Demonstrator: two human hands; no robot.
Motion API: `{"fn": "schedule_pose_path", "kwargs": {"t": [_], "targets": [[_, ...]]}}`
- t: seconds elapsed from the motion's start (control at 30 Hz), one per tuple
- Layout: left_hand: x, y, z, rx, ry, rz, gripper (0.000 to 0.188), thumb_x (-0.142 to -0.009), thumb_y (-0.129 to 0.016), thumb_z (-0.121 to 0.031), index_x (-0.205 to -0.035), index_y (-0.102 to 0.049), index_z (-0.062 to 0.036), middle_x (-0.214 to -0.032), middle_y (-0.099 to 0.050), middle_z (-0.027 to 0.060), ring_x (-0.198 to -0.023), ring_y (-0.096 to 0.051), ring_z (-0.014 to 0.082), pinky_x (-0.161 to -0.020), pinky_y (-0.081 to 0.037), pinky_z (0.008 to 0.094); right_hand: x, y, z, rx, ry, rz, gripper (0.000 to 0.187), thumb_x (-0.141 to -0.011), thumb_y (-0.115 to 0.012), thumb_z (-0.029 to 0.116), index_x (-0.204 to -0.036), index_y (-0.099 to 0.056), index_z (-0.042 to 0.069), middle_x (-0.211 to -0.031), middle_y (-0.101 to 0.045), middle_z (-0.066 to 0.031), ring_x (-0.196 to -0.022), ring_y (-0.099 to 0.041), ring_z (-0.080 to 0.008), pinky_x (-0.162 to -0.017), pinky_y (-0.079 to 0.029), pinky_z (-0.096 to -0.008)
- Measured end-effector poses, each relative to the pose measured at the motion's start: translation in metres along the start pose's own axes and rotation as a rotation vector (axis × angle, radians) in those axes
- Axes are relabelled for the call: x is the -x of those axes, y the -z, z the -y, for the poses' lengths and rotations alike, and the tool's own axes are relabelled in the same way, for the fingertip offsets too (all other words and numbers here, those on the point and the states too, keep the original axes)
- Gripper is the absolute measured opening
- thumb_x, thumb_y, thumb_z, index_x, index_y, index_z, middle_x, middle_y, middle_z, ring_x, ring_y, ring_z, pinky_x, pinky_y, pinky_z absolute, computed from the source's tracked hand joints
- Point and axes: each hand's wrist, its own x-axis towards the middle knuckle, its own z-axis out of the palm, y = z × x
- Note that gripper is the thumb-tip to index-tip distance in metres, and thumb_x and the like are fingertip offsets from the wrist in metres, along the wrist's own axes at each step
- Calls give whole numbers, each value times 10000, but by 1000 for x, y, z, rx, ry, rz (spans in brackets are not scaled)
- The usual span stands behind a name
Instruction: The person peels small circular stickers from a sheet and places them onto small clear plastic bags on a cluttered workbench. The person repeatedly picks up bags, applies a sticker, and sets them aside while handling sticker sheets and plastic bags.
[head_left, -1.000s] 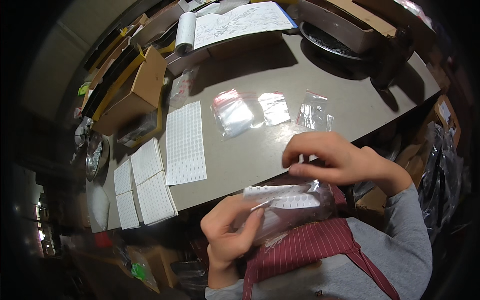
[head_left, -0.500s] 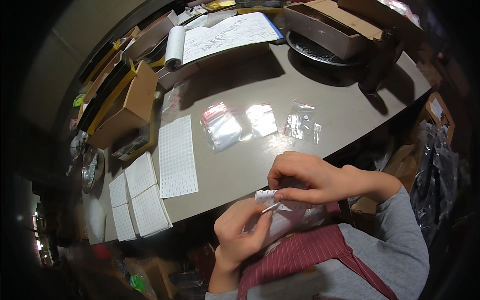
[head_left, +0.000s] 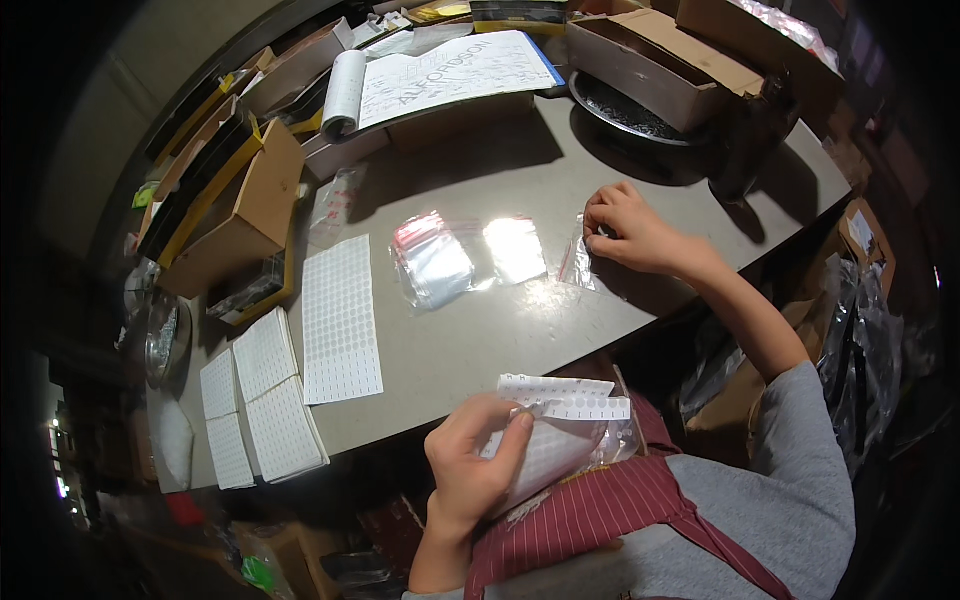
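My left hand (head_left: 472, 455) grips a curled sheet of round white stickers (head_left: 575, 408) between thumb and fingers, above my lap near the table's front edge. Out over the table, my right hand (head_left: 635, 230) has its fingers drawn together at a small clear zip bag (head_left: 580, 268), partly covering it. What sits between those fingertips is hidden. To its left lie a shiny clear zip bag (head_left: 517, 250) and a pile of red-edged zip bags (head_left: 436, 262). Another flat sticker sheet (head_left: 340, 325) rests farther left, beside banded stacks of sticker sheets (head_left: 285, 430).
An open pad with rolled-back pages (head_left: 455, 75) lies at the back. Cardboard boxes (head_left: 245, 210) stand along the left. Back right, a grey box (head_left: 650, 85) sits over a dark round tray (head_left: 625, 125) of small dark pieces. Plastic wrap (head_left: 855, 330) hangs at right.
My right hand has left the sticker sheet at my lap and moved up and away to the small zip bag. My left hand keeps the sheet, which now shows more openly.
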Motion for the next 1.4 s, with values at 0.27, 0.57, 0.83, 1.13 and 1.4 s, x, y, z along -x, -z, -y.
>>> {"fn": "schedule_pose_path", "kwargs": {"t": [0.27, 0.57, 0.83, 1.13, 1.4], "targets": [[7, 9, 1, 111, 85, -76, 114, -862, -742, 17, -945, -685, 70, -881, -703, 59, -820, -631, 106, -760, -500, 241, -6, 26, -20, 28, -252, -61, 435, -808, -809, 302, -1114, -615, 61, -1067, -591, -125, -1071, -511, -301, -936, -446, -401], [12, 13, 2, 133, 82, -98, 109, -816, -748, 40, -910, -701, 71, -870, -727, 132, -777, -683, 153, -721, -529, 265, 2, 19, -31, -826, -207, -266, 204, -995, -662, 230, -980, -584, 42, -902, -625, -25, -853, -616, -98, -777, -495, -274], [26, 38, -17, 236, -6, -127, 119, -739, -739, 43, -849, -708, 77, -842, -732, 144, -752, -684, 170, -699, -509, 247, 59, 20, 94, -304, 257, 444, 220, -994, -661, 252, -1039, -652, 37, -793, -657, -109, -708, -667, -262, -661, -535, -378], [16, 19, -2, -30, -51, -78, 120, -788, -762, 53, -896, -710, 58, -865, -733, 145, -763, -717, 205, -709, -549, 281, 46, 0, 55, 287, 74, -111, 306, -897, -699, 176, -1194, -674, 107, -1080, -623, -162, -1001, -607, -361, -854, -502, -447], [8, -2, 6, -64, -69, -65, 112, -806, -756, 33, -908, -710, 29, -849, -725, 136, -724, -717, 207, -652, -556, 296, 38, -2, 131, -458, 192, 86, 268, -919, -644, 171, -1132, -642, 9, -1023, -633, -169, -927, -651, -354, -826, -527, -423]]}}
